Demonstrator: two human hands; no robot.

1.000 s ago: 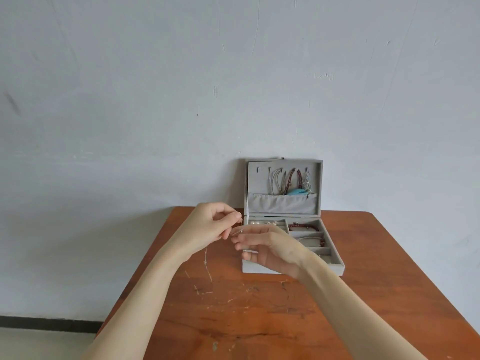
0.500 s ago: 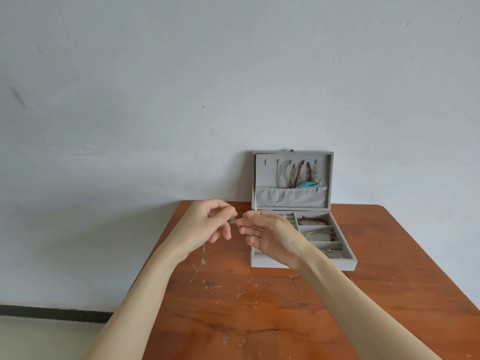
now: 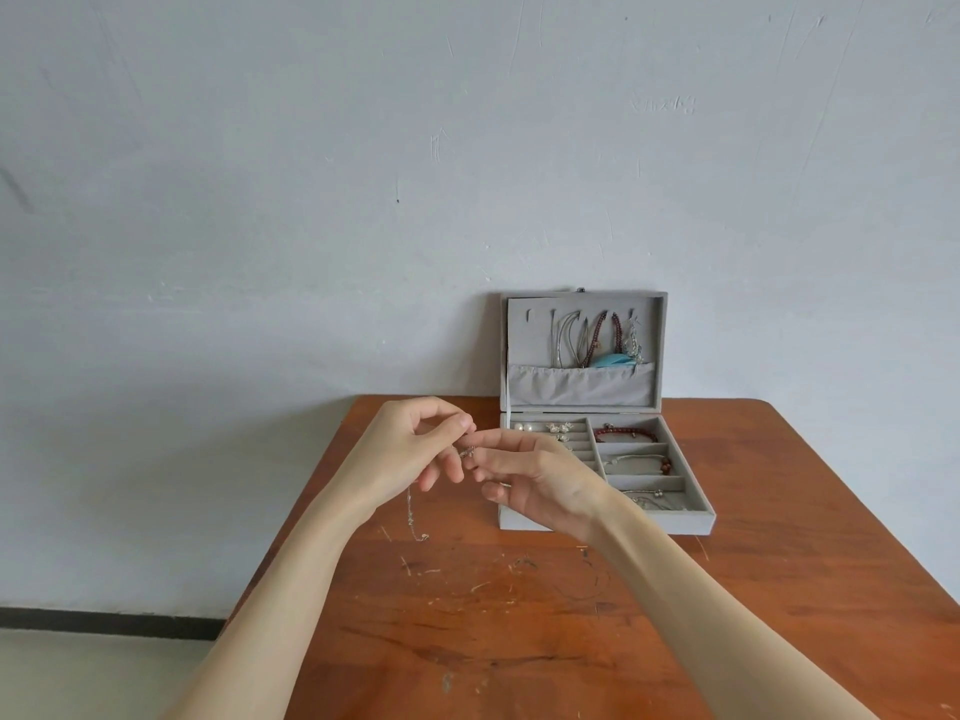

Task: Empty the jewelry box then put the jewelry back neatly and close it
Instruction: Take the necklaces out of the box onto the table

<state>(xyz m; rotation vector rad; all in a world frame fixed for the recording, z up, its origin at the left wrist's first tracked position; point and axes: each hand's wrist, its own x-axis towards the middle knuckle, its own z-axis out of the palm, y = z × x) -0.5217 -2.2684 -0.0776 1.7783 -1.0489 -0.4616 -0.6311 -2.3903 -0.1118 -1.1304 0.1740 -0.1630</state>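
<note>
While the pale wall [image 3: 311,200] fills most of my view, the wooden desk [image 3: 779,589] runs below it, scratched at its middle. At the desk's far edge stands the grey jewelry box [image 3: 696,518], open, its lid [image 3: 584,394] leaning upright against the wall so the hooks and fabric pocket inside can hold hanging pieces: silver strands, a dark red beaded necklace [image 3: 605,332] and something turquoise [image 3: 615,360]. The tray below is split into compartments, which I take as the way each kind is kept apart. Pearl studs [image 3: 523,427] sit in the ridged left section; a red bead bracelet [image 3: 626,434] lies in the top right compartment, and thin chains lie in the two compartments nearer me.

In front of the box's left side, both hands are raised above the desk and meet at the fingertips. My left hand [image 3: 410,454] pinches a fine silver chain [image 3: 414,517], whose free end dangles down beside that wrist toward the desk. My right hand [image 3: 540,480] touches the same chain at its small charm, fingers curled; whether it truly grips I cannot tell. I judge the two hands are working it straight to avoid tangling.
</note>
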